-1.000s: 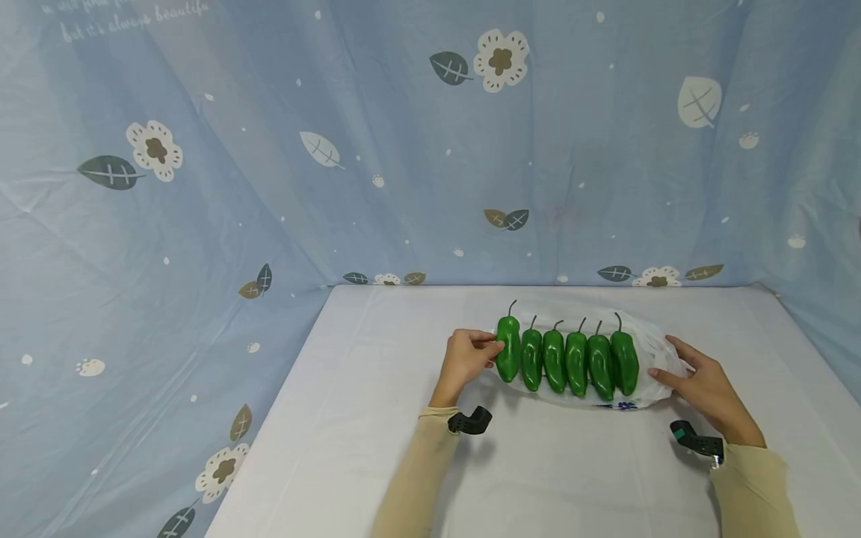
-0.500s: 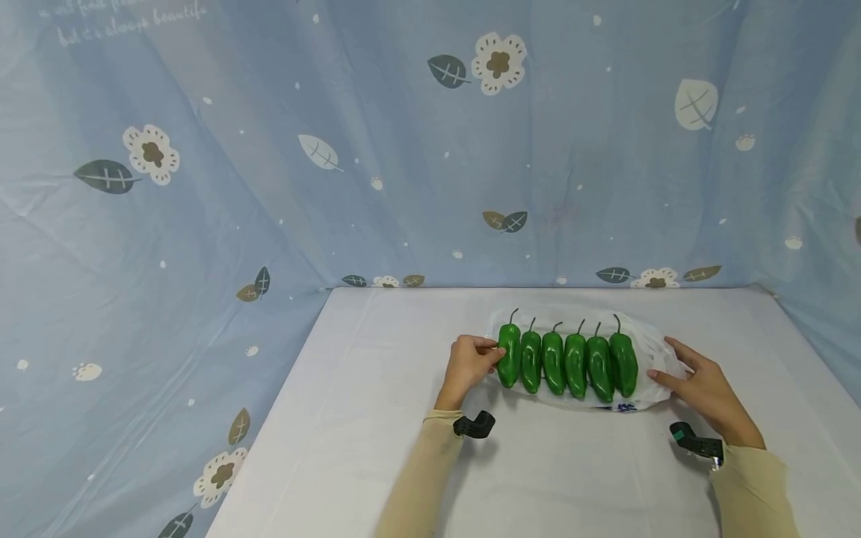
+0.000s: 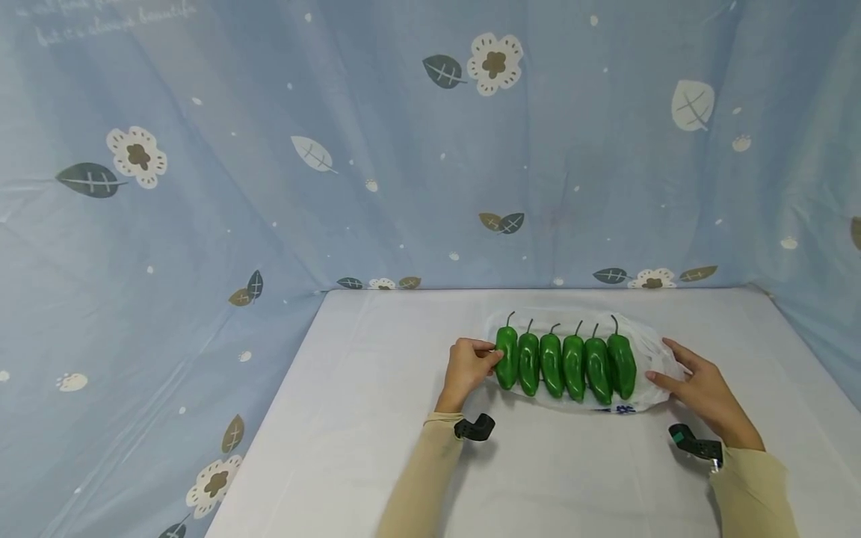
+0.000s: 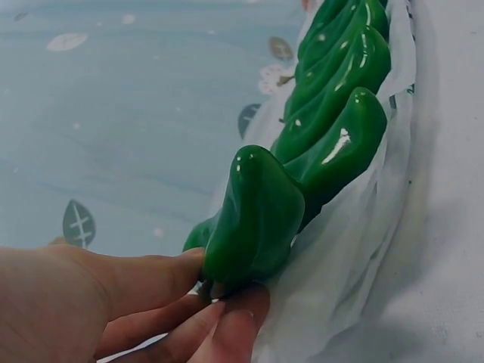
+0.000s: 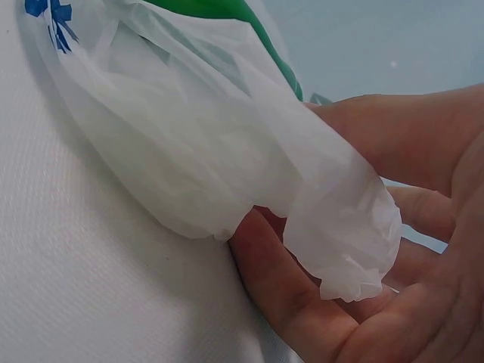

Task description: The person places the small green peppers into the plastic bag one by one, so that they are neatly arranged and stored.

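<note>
Several glossy green peppers (image 3: 573, 368) with thin dark stems lie side by side in a row on a white plastic bag (image 3: 655, 359). My left hand (image 3: 466, 368) pinches the leftmost green pepper (image 3: 507, 359) between thumb and fingers. That pepper's rounded end faces up the row in the left wrist view, and its neighbour (image 4: 340, 144) lies just beyond it. My right hand (image 3: 706, 392) holds the bag's right end, with the thumb on the near side and the other fingers behind. The thumb (image 5: 276, 272) shows below the crumpled plastic in the right wrist view.
A white cloth (image 3: 363, 433) covers the table. Behind it and to the left hangs a blue curtain (image 3: 403, 134) with flowers and leaves. Blue print (image 5: 53, 19) marks the bag's near edge. Each wrist carries a black camera mount (image 3: 474, 427).
My left hand has brought the leftmost pepper slightly nearer, more level with the row. My right hand stays at the bag's end. The head view has shifted a little.
</note>
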